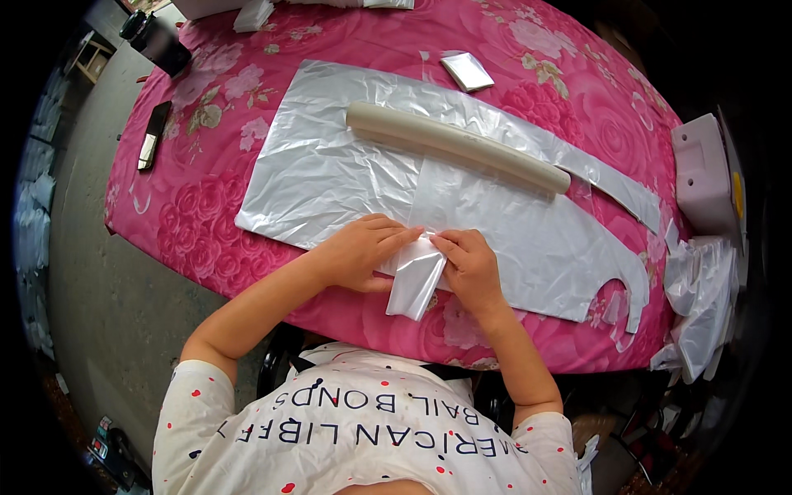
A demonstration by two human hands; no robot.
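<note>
A thin, shiny white plastic sheet (322, 165), cut like a disposable apron with curved strap ends at the right, lies spread over the table. My right hand (470, 268) pinches the upper edge of a narrow folded flap (417, 280) of white plastic at the sheet's near edge. On the flap's other side, my left hand (359, 252) has its index fingertip and thumb pressed to the same plastic. The flap hangs toward me, between my hands. Beyond them a long beige tube (454, 144) rests slantwise on top of the sheet.
Pink floral cloth (206, 223) covers the table. A small folded plastic packet (468, 73) lies at the far side, a phone (154, 136) at the left edge, and a dark bottle (157, 41) at the far left corner. Right of the table are a pale box (705, 173) and heaped plastic (701, 297).
</note>
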